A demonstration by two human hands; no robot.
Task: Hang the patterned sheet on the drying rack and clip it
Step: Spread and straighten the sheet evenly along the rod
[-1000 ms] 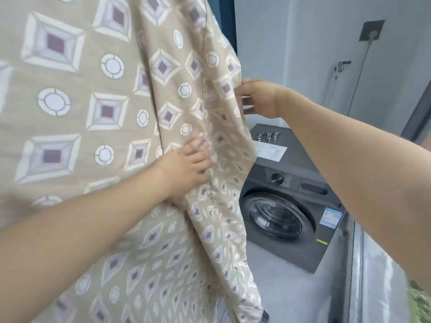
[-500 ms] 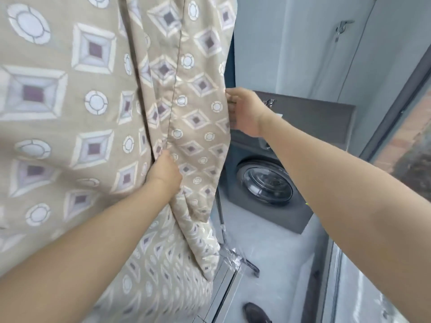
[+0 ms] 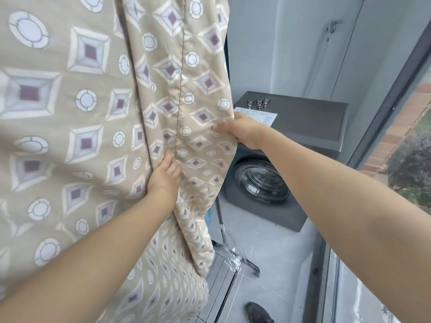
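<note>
A pale-walled laundry corner with a grey floor, a window running down the right. The patterned sheet (image 3: 98, 117), beige with white rings and purple-centred diamonds, hangs in long folds across the left and centre, its top out of view. The left hand (image 3: 164, 177) reaches up from the lower left, forearm extended, fingers closed on a vertical fold of the cloth; most of the sheet lies to the left of and above this grip, and a loose tail drops below it. Just right of that tail stands a drying rack leg (image 3: 221, 231) wrapped in clear film. The right hand (image 3: 242, 131) reaches in from the right, arm nearly straight, pinching the sheet's right edge higher up; the fabric spreads leftward from this grip. Behind it sits a dark front-loading washing machine (image 3: 291, 159), with metal clips (image 3: 258, 102) on its lid beside a paper sheet (image 3: 263, 117).
</note>
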